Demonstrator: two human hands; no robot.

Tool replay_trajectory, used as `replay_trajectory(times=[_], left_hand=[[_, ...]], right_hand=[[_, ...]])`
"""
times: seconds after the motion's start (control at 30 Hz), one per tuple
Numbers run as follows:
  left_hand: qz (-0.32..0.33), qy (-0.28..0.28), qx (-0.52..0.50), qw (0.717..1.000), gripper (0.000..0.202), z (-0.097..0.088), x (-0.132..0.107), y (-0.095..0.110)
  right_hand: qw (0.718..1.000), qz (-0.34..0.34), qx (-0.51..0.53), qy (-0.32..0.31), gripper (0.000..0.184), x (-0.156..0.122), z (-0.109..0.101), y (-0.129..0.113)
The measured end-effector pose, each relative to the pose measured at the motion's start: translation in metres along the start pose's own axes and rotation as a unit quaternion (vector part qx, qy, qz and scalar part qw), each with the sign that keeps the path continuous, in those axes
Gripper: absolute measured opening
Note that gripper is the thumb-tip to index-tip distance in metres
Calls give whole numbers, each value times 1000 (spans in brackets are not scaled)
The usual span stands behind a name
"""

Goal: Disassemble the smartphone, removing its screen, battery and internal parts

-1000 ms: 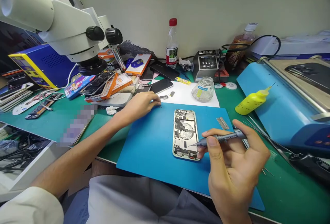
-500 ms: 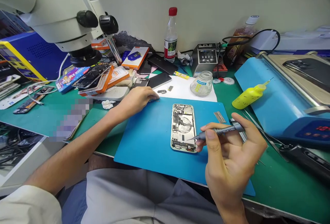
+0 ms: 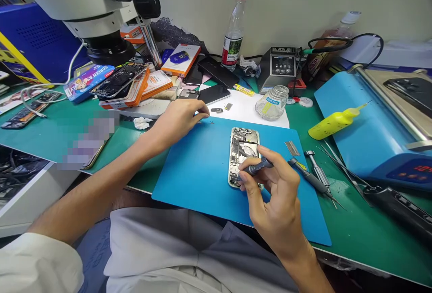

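My right hand [image 3: 275, 189] is closed around a dark grey precision screwdriver [image 3: 258, 166], its tip hidden by my fingers at the lower part of an opened phone [image 3: 235, 158]. The phone lies face up on a blue mat [image 3: 195, 162], its inner boards and battery area bare. At the mat's far left edge, my left hand [image 3: 182, 117] has its fingertips pinched down low; whatever they hold, if anything, cannot be made out. Tiny dark bits [image 3: 212, 123] lie beside those fingertips.
Right of the mat lie more screwdrivers [image 3: 312, 178], tweezers [image 3: 337, 162] and a yellow squeeze bottle [image 3: 334, 124]. A glass jar [image 3: 272, 104] and small phone parts [image 3: 228, 106] rest on white paper behind. The microscope [image 3: 108, 27] overhangs stacked phones and boxes at left.
My right hand has moved left with the screwdriver, further over the phone's lower end. My left hand stays by the mat's far edge. The camera view has shifted slightly.
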State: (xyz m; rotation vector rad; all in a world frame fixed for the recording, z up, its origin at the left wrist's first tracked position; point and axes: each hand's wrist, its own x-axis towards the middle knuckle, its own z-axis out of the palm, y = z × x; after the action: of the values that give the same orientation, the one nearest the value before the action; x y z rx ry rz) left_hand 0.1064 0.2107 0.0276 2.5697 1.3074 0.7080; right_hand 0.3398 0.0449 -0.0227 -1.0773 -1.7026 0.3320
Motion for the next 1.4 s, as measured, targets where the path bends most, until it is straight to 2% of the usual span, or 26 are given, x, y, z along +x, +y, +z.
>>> replay_trajectory(times=[0.13,0.3,0.43,0.5,0.63,0.7,0.83,0.93,1.03,1.13,1.23,1.4], left_hand=[[12,53,-12,998,11,-5,-15,7],[-1,73,-35,997,9,-1,-28,5],[-13,89,-39,995,6,-1,-28,5],[-16,98,-38,994,5,-5,-31,10],[-25,123,-66,990,4,-11,-51,34],[-27,108,-105,988,4,-7,-64,50],[-6,-10,-179,984,4,12,-80,74],[14,-75,-221,972,5,25,-82,81],[26,-95,-229,968,9,28,-80,80],[17,-128,-232,964,10,24,-77,77],[3,-153,-242,958,7,19,-77,75],[-15,-135,-261,956,11,22,-77,71]], right_hand=[[1000,-10,-15,-21,72,2,-1,-1],[999,-9,-24,-30,71,3,-1,-1],[993,-81,-74,-32,79,4,-2,0],[988,-115,-99,-37,78,6,-3,-1],[990,-103,-70,-72,67,10,-8,-3],[989,-115,-62,-65,71,11,-9,-2],[991,-109,-56,-55,73,8,-8,0],[992,-96,-65,-42,73,5,-5,1],[998,-48,-26,-15,77,5,-1,0],[999,16,31,2,70,7,0,-4],[999,29,45,9,67,8,0,-7],[998,41,14,40,66,3,0,-4]])
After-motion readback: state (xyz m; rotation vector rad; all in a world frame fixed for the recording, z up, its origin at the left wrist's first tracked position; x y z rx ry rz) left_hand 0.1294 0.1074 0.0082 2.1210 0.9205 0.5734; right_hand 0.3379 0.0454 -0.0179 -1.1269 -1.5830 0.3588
